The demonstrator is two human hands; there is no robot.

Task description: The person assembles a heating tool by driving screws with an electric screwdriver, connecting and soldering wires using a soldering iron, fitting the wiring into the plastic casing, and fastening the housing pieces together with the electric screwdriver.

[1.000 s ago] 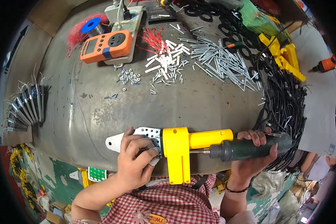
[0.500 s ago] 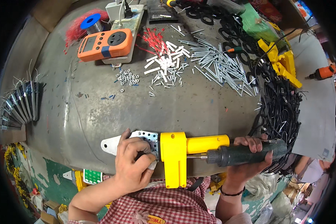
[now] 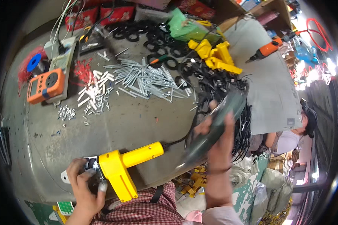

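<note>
My left hand (image 3: 84, 185) is closed around the metal heating plate (image 3: 65, 177) of a yellow pipe welder (image 3: 118, 174), which lies at the table's front edge. The plate's rounded tip pokes out past my fingers. From the end of the yellow handle (image 3: 144, 154) a black cord runs rightward to a heap of cables. Off to the right, my right hand (image 3: 219, 150) grips a dark green electric screwdriver (image 3: 231, 107), blurred by motion. Its bit end points down and left, apart from the welder's housing.
Long screws (image 3: 144, 78), white sleeves (image 3: 92, 88) and nuts (image 3: 66, 112) lie in piles across the table. An orange meter (image 3: 46, 87) stands at the left. Black cables (image 3: 244, 131), yellow housings (image 3: 214, 56) and an orange screwdriver (image 3: 268, 49) are to the right. Another person (image 3: 289, 131) sits beyond.
The screwdriver has come away from the yellow housing, swinging up and tilting in my right hand. My left hand stays on the plate. The whole view has turned rightward.
</note>
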